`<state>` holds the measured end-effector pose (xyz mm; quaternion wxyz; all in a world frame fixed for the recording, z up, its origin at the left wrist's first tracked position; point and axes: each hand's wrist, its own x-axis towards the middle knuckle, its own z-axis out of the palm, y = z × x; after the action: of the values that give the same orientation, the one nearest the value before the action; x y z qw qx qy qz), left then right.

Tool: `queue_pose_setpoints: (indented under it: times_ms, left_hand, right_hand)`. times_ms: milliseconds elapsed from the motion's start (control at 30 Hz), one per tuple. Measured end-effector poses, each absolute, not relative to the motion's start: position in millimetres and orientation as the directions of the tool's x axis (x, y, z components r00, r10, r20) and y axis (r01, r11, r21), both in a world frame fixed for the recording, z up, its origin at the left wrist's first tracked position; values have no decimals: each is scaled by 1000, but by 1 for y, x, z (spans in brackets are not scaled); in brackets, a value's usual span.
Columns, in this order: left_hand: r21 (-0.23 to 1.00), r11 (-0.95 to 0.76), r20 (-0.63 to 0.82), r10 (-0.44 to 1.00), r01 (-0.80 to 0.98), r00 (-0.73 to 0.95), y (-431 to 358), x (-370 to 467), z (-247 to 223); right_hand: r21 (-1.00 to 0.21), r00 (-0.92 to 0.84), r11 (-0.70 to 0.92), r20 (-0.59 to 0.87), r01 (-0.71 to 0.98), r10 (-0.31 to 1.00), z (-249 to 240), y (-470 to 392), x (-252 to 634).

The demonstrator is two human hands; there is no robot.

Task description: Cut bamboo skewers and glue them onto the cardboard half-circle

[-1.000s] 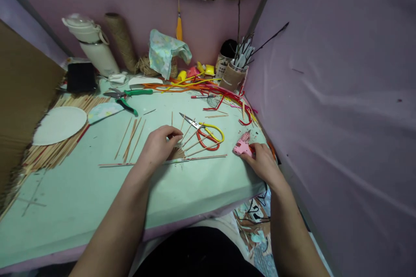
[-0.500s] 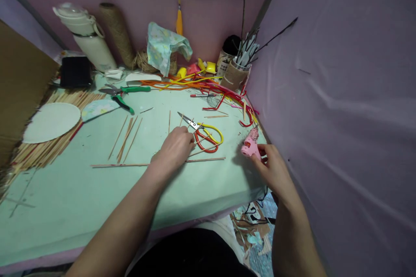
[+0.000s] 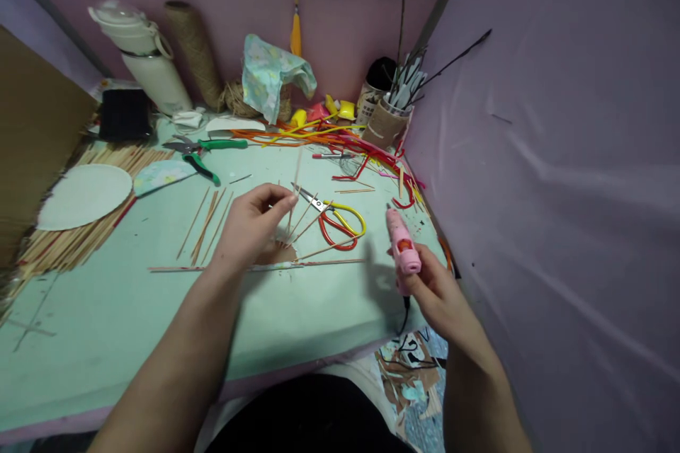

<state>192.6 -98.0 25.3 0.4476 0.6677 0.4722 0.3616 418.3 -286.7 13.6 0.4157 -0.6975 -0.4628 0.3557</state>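
Note:
Thumb and forefinger of my left hand (image 3: 260, 216) are pinched on a thin wooden stick (image 3: 298, 168), held upright above the table. Below it, a brown half-round piece (image 3: 277, 253) lies against a long thin stick (image 3: 185, 269), with several short sticks (image 3: 309, 225) fanning out from it. Scissors (image 3: 340, 226) with red and yellow handles lie under some of these sticks. My right hand (image 3: 433, 290) is closed around a pink glue gun (image 3: 404, 244), raised over the table's right side with its nozzle pointing away from me.
Loose sticks (image 3: 205, 226) lie left of my left hand. Green-handled pliers (image 3: 199, 154), a white bottle (image 3: 154, 67) and orange and red pipe cleaners (image 3: 313, 133) are farther back. A stick pile (image 3: 79, 244) bears a white oval (image 3: 85, 195) at left.
My left hand has lifted and moved left, now with an upright stick, uncovering the brown piece. My right hand has raised the glue gun and brought it nearer and slightly left.

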Motion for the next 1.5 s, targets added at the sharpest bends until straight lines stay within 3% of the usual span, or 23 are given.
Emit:
queue_pose_setpoints:
  times_ms: [133,267,433,867,1500]
  left_hand:
    - [997,-59,49,980,50,193,-94,183,7]
    - [994,-96,100,991,-44,87,-97,181,-6]
    - [992,-115,117,993,-60,29,-99,179,-6]
    - [989,-74,80,996,-131,37,-100,177,-7]
    - [990,-50,56,998,-135,42,-100,176,-8]
  right_hand:
    - [-936,206,-292,-252,195,945,17,-281,380]
    - [-906,173,-366,-334,211,926,17,-274,354]
    - [-874,183,-310,-258,375,949,14,-269,347]
    - [-800,164,-288,-237,527,958,13,-259,333]
    - [-776,170,-293,-239,558,956,11,-254,331]
